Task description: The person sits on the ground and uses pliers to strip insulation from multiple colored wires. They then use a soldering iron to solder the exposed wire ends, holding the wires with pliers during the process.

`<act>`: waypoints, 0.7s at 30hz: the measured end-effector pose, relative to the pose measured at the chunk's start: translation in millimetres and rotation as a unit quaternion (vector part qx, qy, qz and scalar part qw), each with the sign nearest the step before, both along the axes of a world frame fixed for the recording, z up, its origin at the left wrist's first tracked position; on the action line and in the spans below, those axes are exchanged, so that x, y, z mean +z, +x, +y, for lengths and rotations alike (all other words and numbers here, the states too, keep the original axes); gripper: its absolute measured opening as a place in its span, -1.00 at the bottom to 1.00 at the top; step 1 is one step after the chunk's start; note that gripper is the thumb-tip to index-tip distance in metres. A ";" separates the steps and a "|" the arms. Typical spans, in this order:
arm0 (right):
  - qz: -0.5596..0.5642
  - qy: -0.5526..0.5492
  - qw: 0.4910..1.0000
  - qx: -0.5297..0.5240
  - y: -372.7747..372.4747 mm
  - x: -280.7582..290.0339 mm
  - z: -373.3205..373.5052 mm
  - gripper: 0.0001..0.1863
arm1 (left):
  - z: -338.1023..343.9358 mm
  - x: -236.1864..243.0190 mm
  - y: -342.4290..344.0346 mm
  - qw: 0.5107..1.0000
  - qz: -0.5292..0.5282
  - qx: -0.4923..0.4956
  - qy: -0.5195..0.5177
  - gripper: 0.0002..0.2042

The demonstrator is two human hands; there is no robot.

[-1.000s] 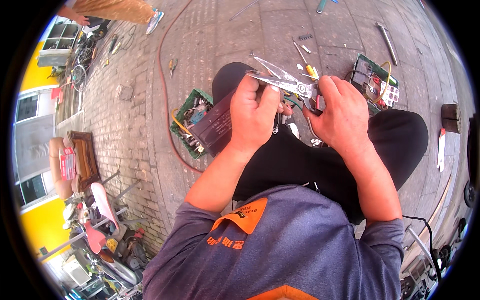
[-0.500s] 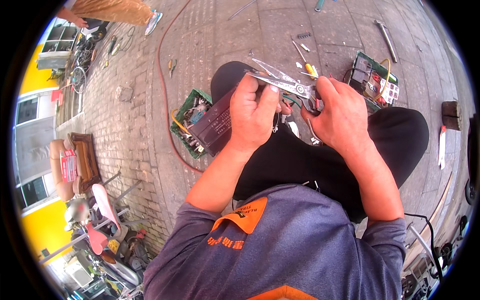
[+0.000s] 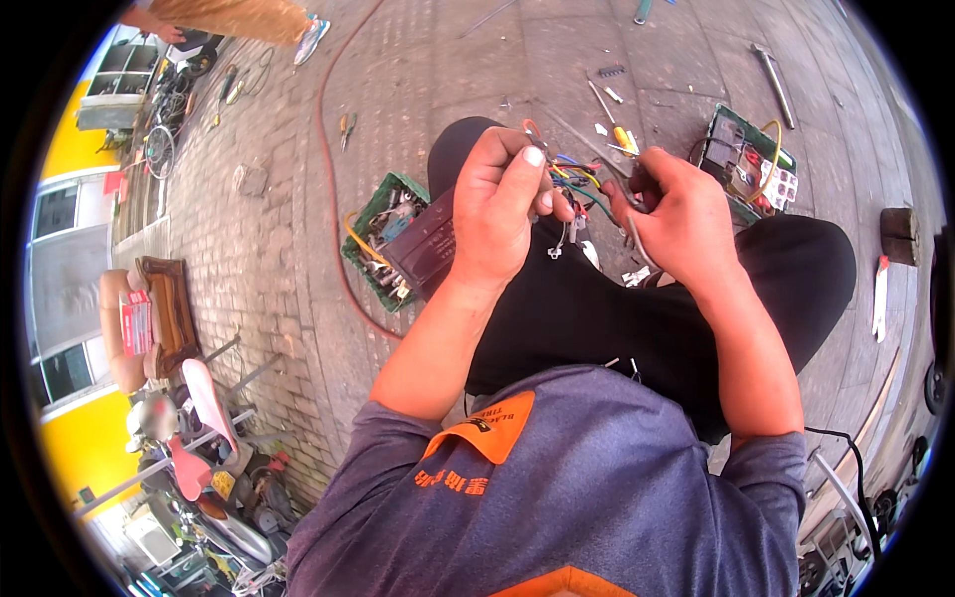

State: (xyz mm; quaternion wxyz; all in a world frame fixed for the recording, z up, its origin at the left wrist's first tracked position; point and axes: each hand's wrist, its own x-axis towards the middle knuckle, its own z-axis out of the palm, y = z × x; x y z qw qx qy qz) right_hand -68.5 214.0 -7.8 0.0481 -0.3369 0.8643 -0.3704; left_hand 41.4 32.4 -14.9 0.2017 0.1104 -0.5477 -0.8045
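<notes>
My right hand (image 3: 686,214) is closed round the handles of a pair of scissors (image 3: 595,142), whose blades point up and to the left. Close by on the left, my left hand (image 3: 497,214) pinches a thin wire (image 3: 531,129) between thumb and forefinger, just clear of the blades. Several coloured wires (image 3: 577,177) spread between the two hands, some with small connectors hanging over my lap. Beside my left wrist lies a dark flat box (image 3: 426,247) with print on it, partly hidden by the hand.
Green crates of parts stand on the left (image 3: 383,289) and right (image 3: 786,159). A yellow-handled screwdriver (image 3: 624,137), pliers (image 3: 347,129) and a metal bar (image 3: 773,85) lie on the paving. A hose (image 3: 323,149) runs along the left. Another person's leg (image 3: 239,22) shows top left.
The scissors have moved away from my left fingers, right and slightly down with my right hand. The coloured wires between my hands now show more fully.
</notes>
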 end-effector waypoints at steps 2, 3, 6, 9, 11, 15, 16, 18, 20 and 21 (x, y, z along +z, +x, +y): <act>-0.016 0.017 1.000 0.006 2.1 10.3 -0.6 -0.61 | -0.3 -1.5 2.6 1.000 -0.004 -0.001 -0.018 -0.89; 0.005 0.018 1.000 0.013 1.9 9.9 0.7 -0.60 | 0.0 -1.2 3.6 0.999 -0.010 0.001 -0.033 -0.89; 0.080 0.009 0.996 0.028 5.5 5.0 1.1 -0.59 | -0.6 -0.4 1.2 0.999 -0.007 0.006 -0.039 -0.89; 0.128 0.000 0.991 0.031 8.5 4.6 0.7 -0.58 | 4.8 8.3 1.2 0.998 -0.020 0.024 -0.061 -0.89; 0.146 -0.003 0.989 0.027 9.3 5.9 -0.2 -0.58 | 6.7 16.8 2.4 0.993 -0.034 0.036 -0.112 -0.89; 0.155 0.012 0.988 0.022 8.0 5.7 0.1 -0.61 | -0.9 18.9 2.1 0.991 -0.031 0.019 -0.131 -0.86; 0.151 0.021 0.988 0.021 7.8 4.9 0.4 -0.62 | -3.0 19.4 1.0 0.992 -0.029 0.011 -0.123 -0.86; 0.064 0.008 0.997 0.043 8.3 7.7 -0.3 -0.65 | -9.2 21.9 -2.5 0.992 -0.043 -0.017 -0.116 -0.88; 0.000 0.016 0.998 0.056 9.0 13.3 -0.9 -0.67 | -14.1 22.4 -4.1 0.992 -0.050 -0.039 -0.105 -0.89; -0.021 0.031 0.998 0.057 9.3 16.9 -1.0 -0.68 | -16.3 21.9 -4.6 0.993 -0.048 -0.047 -0.098 -0.88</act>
